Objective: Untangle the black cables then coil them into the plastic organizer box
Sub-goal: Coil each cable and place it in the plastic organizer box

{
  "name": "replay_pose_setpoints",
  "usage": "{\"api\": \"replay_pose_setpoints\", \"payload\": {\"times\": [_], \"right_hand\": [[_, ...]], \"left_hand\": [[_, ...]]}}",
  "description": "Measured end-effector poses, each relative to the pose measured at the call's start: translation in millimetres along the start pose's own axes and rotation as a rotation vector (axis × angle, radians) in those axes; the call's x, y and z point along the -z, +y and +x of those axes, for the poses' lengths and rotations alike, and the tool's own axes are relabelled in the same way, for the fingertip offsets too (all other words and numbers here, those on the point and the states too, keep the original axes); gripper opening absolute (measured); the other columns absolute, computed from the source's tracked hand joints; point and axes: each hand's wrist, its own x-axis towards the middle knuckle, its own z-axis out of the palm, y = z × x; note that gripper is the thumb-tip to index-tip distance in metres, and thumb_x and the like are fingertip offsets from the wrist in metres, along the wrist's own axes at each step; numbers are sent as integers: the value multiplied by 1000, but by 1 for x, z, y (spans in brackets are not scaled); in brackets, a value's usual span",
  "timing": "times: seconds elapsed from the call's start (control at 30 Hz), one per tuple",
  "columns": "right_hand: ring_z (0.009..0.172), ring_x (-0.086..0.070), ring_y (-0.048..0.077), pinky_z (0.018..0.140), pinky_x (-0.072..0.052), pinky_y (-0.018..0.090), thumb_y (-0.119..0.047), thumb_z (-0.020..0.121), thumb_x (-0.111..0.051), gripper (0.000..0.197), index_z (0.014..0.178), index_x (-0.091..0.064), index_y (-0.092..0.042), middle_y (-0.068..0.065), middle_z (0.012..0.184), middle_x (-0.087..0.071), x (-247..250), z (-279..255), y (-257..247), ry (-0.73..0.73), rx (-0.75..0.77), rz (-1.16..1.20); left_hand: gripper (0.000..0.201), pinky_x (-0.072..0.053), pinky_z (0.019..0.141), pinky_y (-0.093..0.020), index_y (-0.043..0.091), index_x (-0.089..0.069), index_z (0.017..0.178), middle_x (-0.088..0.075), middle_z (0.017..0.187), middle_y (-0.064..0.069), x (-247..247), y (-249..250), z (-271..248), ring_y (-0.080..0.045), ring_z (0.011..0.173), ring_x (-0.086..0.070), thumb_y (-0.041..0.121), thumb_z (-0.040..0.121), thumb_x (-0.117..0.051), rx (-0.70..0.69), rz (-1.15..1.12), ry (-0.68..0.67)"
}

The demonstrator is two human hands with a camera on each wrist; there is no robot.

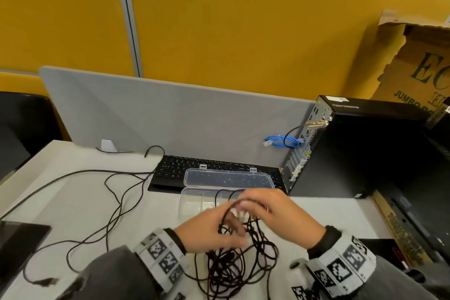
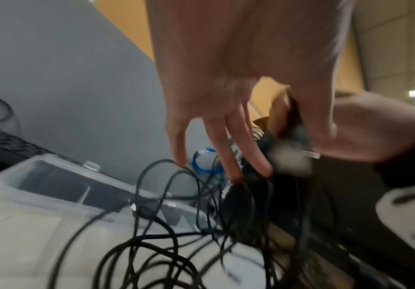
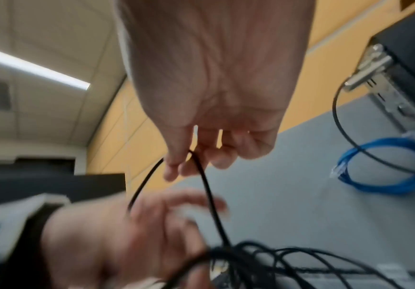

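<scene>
The head camera looks down at the surface [image 1: 73, 202]; both wrist cameras sit close, sharing the black cables [image 1: 233, 260].

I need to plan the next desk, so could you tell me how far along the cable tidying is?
Early. Done: the plastic organizer box lies open, no cable coiled inside. In hand: the right hand pinches one strand lifted from the tangled black cables; the left hand works at the knot. Left: all untangling and coiling.

- The right hand [image 1: 275, 212], right of centre in the lower head view, has its fingers [image 3: 176, 156] curled down, thumb and forefinger pinching a thin strand.
- The left hand [image 1: 209, 231], lower centre, has its fingers [image 2: 236, 140] spread, pointing downward and blurred.
- Marker-patterned bands wrap both wrists.
</scene>
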Motion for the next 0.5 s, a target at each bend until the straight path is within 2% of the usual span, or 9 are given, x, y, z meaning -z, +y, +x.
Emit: {"api": "replay_pose_setpoints", "payload": {"times": [0.07, 0.13, 0.2, 0.3, 0.4, 0.43, 0.5], "right_hand": [[53, -49, 2, 54, -41, 15, -21, 97, -47, 17, 89, -62, -24, -6, 60, -53, 13, 2, 0, 193, -106, 218], [43, -45, 8, 43, -38, 19, -20, 97, -44, 19, 88, -60, -20, -3, 54, -47, 30, -2, 9, 364, -231, 384], [41, -45, 14, 38, -36, 22, -19, 98, -40, 20, 88, -57, -15, 0, 52, -44, 42, -10, 22, 503, -313, 472], [41, -45, 15, 38, -37, 18, -19, 100, -34, 24, 88, -54, -12, 0, 52, -44, 47, -21, 39, 649, -348, 426], [43, -47, 15, 41, -39, 17, -17, 100, -33, 25, 88, -55, -15, -2, 52, -44, 44, -30, 47, 619, -327, 391], [43, -48, 15, 43, -40, 18, -16, 100, -35, 25, 87, -56, -15, -2, 51, -44, 40, -32, 49, 558, -308, 417], [47, -50, 15, 49, -43, 20, -20, 98, -38, 24, 88, -59, -13, -1, 51, -47, 32, -37, 45, 381, -262, 479]], "left_hand": [[28, -46, 78, -25, 38, -52, 108, -62, 85, 16, -12, -13, 1, -3, 74, -54, 34, 83, -65, 52, 23, -60], [8, -45, 69, -19, 35, -58, 94, -62, 80, 17, -15, -27, -3, -2, 66, -51, 29, 89, -59, 102, -35, -52], [13, -43, 66, -16, 32, -59, 83, -58, 70, 14, -18, -33, -8, 2, 61, -48, 28, 94, -51, 114, -69, -55], [28, -37, 64, -17, 29, -55, 74, -48, 56, 13, -18, -34, -9, 1, 55, -41, 30, 98, -41, 128, -121, -23], [39, -40, 75, -25, 35, -54, 65, -46, 56, 9, -14, -30, -9, -8, 60, -42, 32, 99, -34, 108, -263, 37], [39, -41, 76, -24, 34, -55, 66, -51, 60, 8, -13, -28, -10, -7, 62, -46, 32, 99, -34, 108, -304, 50], [34, -42, 78, -22, 26, -53, 70, -65, 80, 6, -15, -25, -12, -5, 73, -57, 32, 98, -36, 142, -384, 79]]}}
